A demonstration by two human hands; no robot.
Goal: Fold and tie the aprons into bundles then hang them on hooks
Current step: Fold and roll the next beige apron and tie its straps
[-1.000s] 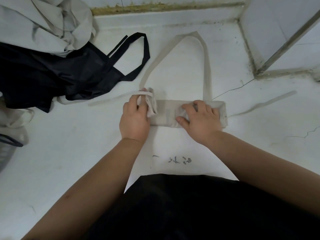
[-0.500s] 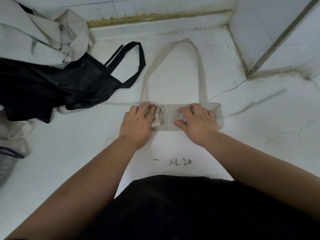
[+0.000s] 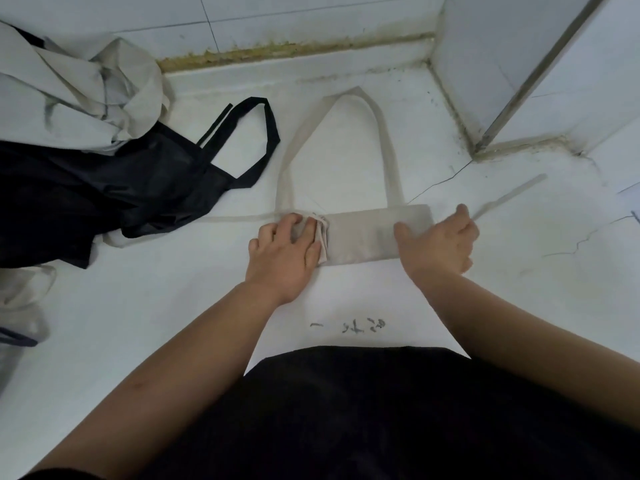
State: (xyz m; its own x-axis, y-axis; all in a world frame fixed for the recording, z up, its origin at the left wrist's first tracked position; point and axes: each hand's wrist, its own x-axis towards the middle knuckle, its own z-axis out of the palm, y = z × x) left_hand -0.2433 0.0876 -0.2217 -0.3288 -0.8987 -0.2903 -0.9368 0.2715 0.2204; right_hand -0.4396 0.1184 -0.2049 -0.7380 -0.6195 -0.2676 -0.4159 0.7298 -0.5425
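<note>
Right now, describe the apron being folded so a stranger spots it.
On the white floor, under the left hand and right hand, lies the folded beige apron. Unlike the crumpled black apron beside it, it is a neat flat strip.

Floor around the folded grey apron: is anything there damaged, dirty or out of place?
Yes. A thin crack runs over the floor from the folded apron toward the corner; more cracks show at the right. Yellow-brown grime lines the foot of the wall. At the left, a black apron and grey cloth lie in an untidy heap.
</note>
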